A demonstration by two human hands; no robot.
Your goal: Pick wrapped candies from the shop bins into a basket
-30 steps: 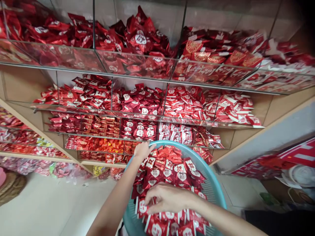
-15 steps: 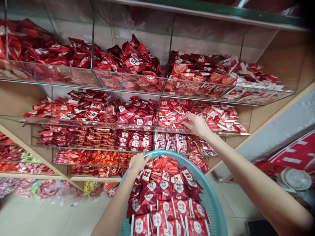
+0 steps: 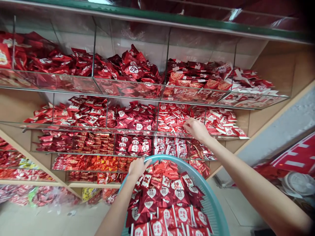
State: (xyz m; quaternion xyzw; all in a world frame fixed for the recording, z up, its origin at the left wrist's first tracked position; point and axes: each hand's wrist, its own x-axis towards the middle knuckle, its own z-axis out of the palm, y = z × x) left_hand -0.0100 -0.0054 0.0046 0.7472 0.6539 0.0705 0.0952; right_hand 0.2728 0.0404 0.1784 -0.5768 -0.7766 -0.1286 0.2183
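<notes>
My left hand (image 3: pixel 137 167) is closed on the far-left rim of a teal plastic basket (image 3: pixel 216 203). Rows of red and dark red wrapped packets (image 3: pixel 164 193) with white labels fill the basket. My right hand (image 3: pixel 197 129) reaches into a shelf compartment holding small red-and-white packets (image 3: pixel 169 116). Its fingers are bent together at the compartment's right side, just above the glass front edge. Whatever sits between those fingertips is hidden from view. More red-and-white packets (image 3: pixel 219 119) lie in the compartment to the right of that hand.
Glass dividers (image 3: pixel 165 62) split the shelves into sections heaped with red packets. A green-edged glass shelf (image 3: pixel 157 18) crosses the top. Bagged goods (image 3: pixel 46 196) lie on the floor at lower left. A round whitish object (image 3: pixel 299 183) is at the right.
The view has tilted up slightly, so the shelves and basket sit lower in the picture. My right hand's fingers have drawn closer together and down among the packets. The left hand keeps its grip.
</notes>
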